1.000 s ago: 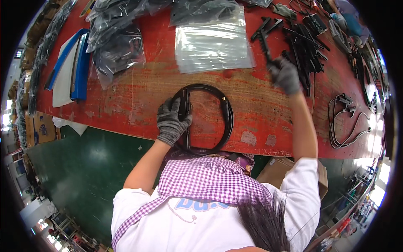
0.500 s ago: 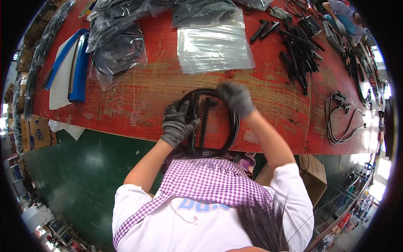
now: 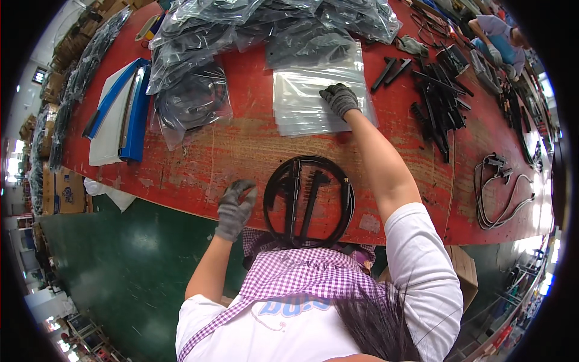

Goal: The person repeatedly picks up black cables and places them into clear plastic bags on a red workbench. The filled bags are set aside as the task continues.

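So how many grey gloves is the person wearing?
2. The left hand in a grey glove rests at the red table's near edge; the gloved right hand presses on the stack of clear bags.

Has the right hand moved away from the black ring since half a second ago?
Yes. The right hand left the black ring and went up the red table, away from the person, onto the stack of clear bags.

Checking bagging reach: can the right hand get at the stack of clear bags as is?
Likely yes: the right hand already rests on the stack of clear bags, arm stretched over the black ring; nothing covers the top bag.
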